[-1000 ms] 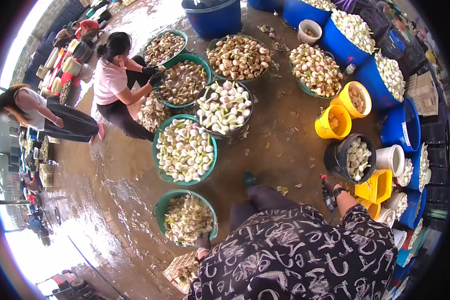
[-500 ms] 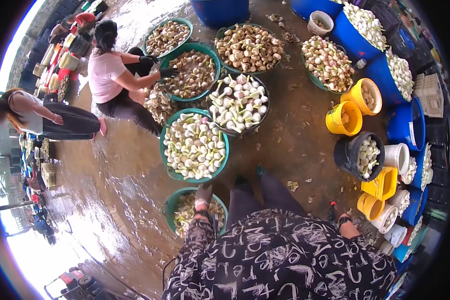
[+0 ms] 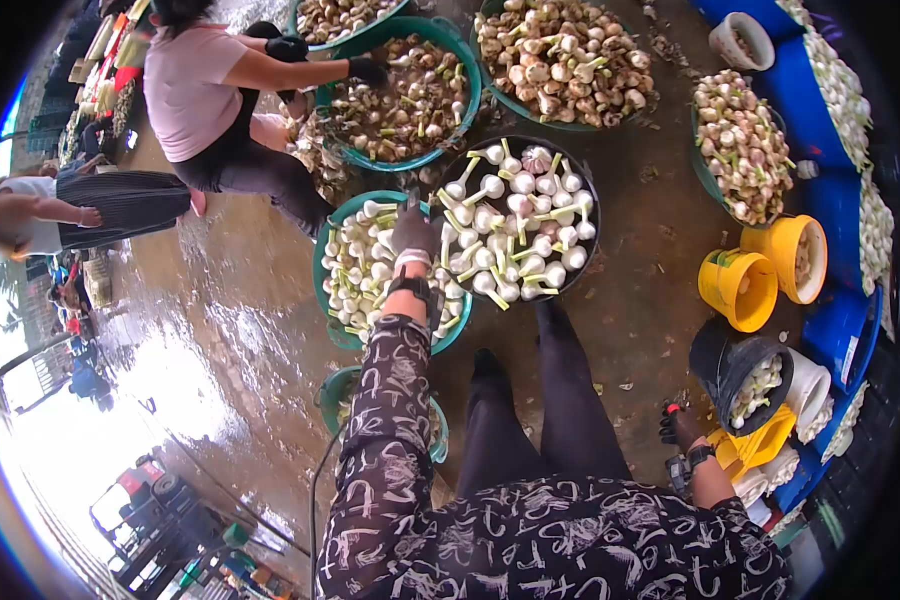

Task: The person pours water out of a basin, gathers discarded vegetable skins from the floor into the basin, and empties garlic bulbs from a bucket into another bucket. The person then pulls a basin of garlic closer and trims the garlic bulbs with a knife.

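Reaching with left hand [image 3: 413,238] over the green tub [image 3: 319,280], just beside the black tub [image 3: 595,225]. Cannot tell at this angle whether open, closed or gripping. Judged a reaching step; for any pick-up, would call for fingers placed around one bulb or stem, clear of neighbours. Right hand [image 3: 684,428] well apart from the black tub, lowered near the black bucket [image 3: 712,358]; cannot confirm a grip. Garlic bulbs [image 3: 519,205] found inside the black tub and beside it in the green tub: mostly white, faintly purple in places, with short pale-green stems pointing every way.
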Tool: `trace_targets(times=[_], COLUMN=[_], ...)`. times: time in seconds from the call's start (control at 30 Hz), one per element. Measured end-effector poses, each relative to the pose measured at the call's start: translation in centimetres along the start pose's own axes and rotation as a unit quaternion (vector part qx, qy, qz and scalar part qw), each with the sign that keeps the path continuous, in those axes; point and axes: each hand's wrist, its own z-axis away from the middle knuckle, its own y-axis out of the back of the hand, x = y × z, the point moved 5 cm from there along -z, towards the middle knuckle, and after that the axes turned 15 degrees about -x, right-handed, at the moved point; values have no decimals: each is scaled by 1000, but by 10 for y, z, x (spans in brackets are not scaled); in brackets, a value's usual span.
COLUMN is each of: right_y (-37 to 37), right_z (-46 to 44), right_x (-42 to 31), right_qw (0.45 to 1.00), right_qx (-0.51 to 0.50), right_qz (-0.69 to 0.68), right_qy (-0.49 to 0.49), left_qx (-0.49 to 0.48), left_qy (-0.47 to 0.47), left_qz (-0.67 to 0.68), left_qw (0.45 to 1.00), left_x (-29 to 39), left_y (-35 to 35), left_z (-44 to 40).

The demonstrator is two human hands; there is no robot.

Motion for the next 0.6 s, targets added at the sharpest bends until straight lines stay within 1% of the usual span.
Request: trace_targets(times=[0.03,0.07,0.1,0.17,0.23,0.27,0.3,0.37,0.4,0.43,0.5,0.53,0.57,0.6], right_y=[3,6,8,13,16,18,20,20,18,15,14,14,15,12], right_z=[-3,-5,-6,-8,-9,-7,-6,-8,-7,-5,-7,-16,-21,-19], right_x=[-16,-30,-40,-65,-83,-88,-91,-100,-107,-113,-116,-114,-111,-114], right_qw=[1000,1000,1000,999,999,998,998,999,999,999,998,999,999,998], right_qx=[-2,-4,-5,-4,15,33,33,25,23,21,17,-11,-40,-40], right_qz=[8,15,17,30,30,28,29,21,20,17,11,-3,-16,-17], right_qy=[-3,-5,-15,12,-14,-35,-43,-37,-39,-45,-52,-42,-34,-35], left_qx=[-4,-16,-33,-49,-38,-2,15,70,92,118,71,45,16,-20], left_qy=[-6,14,9,34,1,3,17,-8,2,11,41,-37,-66,-94], left_qz=[-16,-39,-54,-73,-57,12,31,34,95,213,332,370,260,151], left_qw=[1000,999,998,996,998,1000,999,997,991,970,940,927,963,984], left_x=[3,3,4,5,0,-5,-10,-15,-11,-13,-13,-2,8,26], left_y=[-5,-11,-15,-22,-30,-32,-32,-23,-14,-11,-18,-25,-32,-36], left_z=[-16,-30,-42,-56,-67,-66,-63,-52,-40,-30,-14,-10,-5,-3])
